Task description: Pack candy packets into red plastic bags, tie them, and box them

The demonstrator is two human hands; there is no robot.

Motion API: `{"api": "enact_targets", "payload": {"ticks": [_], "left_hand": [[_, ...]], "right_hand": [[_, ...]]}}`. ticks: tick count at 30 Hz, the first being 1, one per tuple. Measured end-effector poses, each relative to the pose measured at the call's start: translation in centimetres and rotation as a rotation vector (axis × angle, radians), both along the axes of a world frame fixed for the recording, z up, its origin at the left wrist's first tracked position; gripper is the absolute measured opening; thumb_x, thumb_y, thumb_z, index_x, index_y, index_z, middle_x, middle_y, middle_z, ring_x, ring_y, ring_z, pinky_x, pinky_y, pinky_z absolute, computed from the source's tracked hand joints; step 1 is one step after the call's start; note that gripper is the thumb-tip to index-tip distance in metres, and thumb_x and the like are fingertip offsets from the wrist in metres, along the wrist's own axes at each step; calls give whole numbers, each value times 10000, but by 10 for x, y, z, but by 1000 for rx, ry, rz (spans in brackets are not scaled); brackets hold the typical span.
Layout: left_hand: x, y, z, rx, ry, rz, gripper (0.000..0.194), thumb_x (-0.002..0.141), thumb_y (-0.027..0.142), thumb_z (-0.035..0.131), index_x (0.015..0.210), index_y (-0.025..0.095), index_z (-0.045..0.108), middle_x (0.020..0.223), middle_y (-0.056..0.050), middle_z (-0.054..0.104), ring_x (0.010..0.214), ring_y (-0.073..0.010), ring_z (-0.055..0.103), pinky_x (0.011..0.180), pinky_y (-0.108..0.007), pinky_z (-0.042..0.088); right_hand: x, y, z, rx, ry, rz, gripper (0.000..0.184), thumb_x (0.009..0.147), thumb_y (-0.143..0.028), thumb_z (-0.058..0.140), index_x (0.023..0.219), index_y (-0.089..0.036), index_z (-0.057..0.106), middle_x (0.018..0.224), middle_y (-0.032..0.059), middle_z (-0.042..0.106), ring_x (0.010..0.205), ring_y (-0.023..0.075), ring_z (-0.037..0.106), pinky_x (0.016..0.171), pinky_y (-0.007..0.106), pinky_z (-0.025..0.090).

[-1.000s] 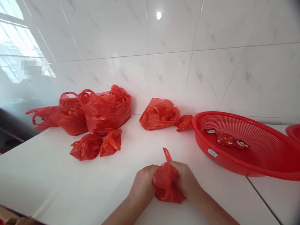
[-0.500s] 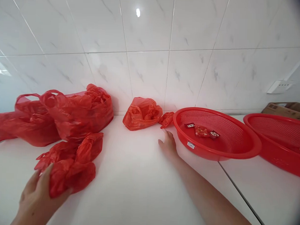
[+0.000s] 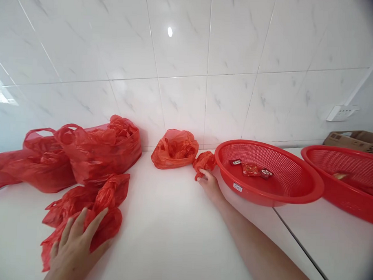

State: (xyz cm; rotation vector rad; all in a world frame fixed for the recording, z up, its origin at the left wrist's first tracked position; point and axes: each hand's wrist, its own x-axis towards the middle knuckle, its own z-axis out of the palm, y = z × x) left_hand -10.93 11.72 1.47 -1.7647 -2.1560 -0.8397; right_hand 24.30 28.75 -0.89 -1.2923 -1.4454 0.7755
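**My left hand (image 3: 74, 250) lies spread on one red bag (image 3: 113, 222), my right hand (image 3: 211, 185) reaches another**

My left fingers are apart, resting over the bag at the near left of the white table (image 3: 171, 237). My right fingertips touch the near edge of a small crumpled bag (image 3: 205, 160), farther off and right of centre; I cannot tell whether they have closed on it. That small bag sits between a loosely gathered red bag (image 3: 174, 152) on its left and a red basket (image 3: 258, 196) on its right.

Just beyond my left hand lie two more red bundles (image 3: 111, 192), touching one another. Behind them, on the far left, stand big stuffed red bags (image 3: 109, 151) with looped handles.

Inside the basket I see three small red packets (image 3: 250, 169) close together; a white label (image 3: 237, 187) is stuck on its near side. To its right is a second red basket (image 3: 349, 206), with a cardboard box (image 3: 351, 139) behind. A white socket (image 3: 342, 112) is on the tiled wall (image 3: 183, 42), above the baskets.
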Motion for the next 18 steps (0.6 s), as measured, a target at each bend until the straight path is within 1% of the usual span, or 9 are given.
{"api": "enact_targets", "payload": {"ticks": [2, 3, 5, 8, 10, 12, 13, 15, 18], "left_hand": [[25, 5, 13, 71, 35, -53, 436, 768, 364, 607, 1196, 319, 537, 1419, -61, 411, 1362, -393, 251, 1025, -634, 272], [40, 8, 19, 91, 10, -173, 421, 793, 352, 585, 1206, 302, 525, 1434, -71, 384, 1360, -355, 277, 1048, -583, 289], [75, 16, 25, -9, -115, -458, 414, 827, 338, 551, 1236, 312, 494, 1411, -73, 406, 1293, -293, 404, 1019, -498, 386], [127, 32, 28, -220, -252, -666, 519, 829, 274, 539, 1328, 342, 413, 1489, -59, 290, 1332, -263, 352, 1029, -457, 390], [154, 43, 25, -308, -289, -700, 800, 718, 300, 670, 1417, 337, 283, 1539, -71, 164, 1377, -305, 256, 1030, -462, 386], [171, 54, 20, -338, -307, -692, 956, 643, 292, 720, 1451, 315, 208, 1550, -89, 108, 1371, -337, 256, 979, -453, 428], [174, 61, 17, -330, -302, -689, 930, 651, 255, 696, 1449, 302, 220, 1545, -95, 130, 1355, -334, 290, 950, -435, 447], [173, 73, 8, -305, -274, -671, 757, 699, 131, 564, 1403, 280, 328, 1478, -95, 304, 1259, -285, 434, 884, -377, 468], [154, 91, -6, -308, -280, -573, 529, 692, 19, 384, 1131, 246, 576, 1097, -43, 621, 918, -179, 601, 759, -289, 455]], "right_hand": [[3, -27, -3, -65, 96, 99, 386, 789, -365, 557, 1110, -156, 608, 1063, 89, 646, 969, 201, 601, 856, 346, 463], [5, -40, -4, -106, 183, 168, 353, 784, -390, 582, 1045, -157, 629, 1009, 79, 657, 931, 195, 604, 845, 342, 461], [10, -60, -7, -173, 349, 285, 286, 760, -412, 632, 912, -169, 637, 898, 40, 650, 819, 161, 590, 772, 306, 459], [16, -75, -9, -257, 440, 366, 238, 720, -390, 680, 786, -181, 587, 723, -21, 576, 609, 104, 497, 575, 238, 406], [18, -77, -7, -266, 437, 398, 226, 704, -355, 690, 769, -182, 561, 706, -26, 566, 600, 104, 489, 568, 237, 400], [17, -77, -5, -227, 444, 434, 215, 702, -309, 683, 823, -186, 554, 796, -3, 611, 707, 133, 549, 663, 269, 440], [17, -76, -4, -209, 447, 434, 237, 704, -285, 673, 888, -193, 555, 856, 8, 628, 766, 149, 571, 709, 288, 450], [17, -73, -2, -183, 420, 371, 340, 704, -242, 643, 1028, -213, 546, 960, 21, 642, 856, 169, 590, 764, 308, 455], [22, -67, -4, -155, 344, 203, 277, 722, -246, 586, 995, -197, 597, 963, 35, 654, 876, 178, 595, 773, 302, 451]]}}
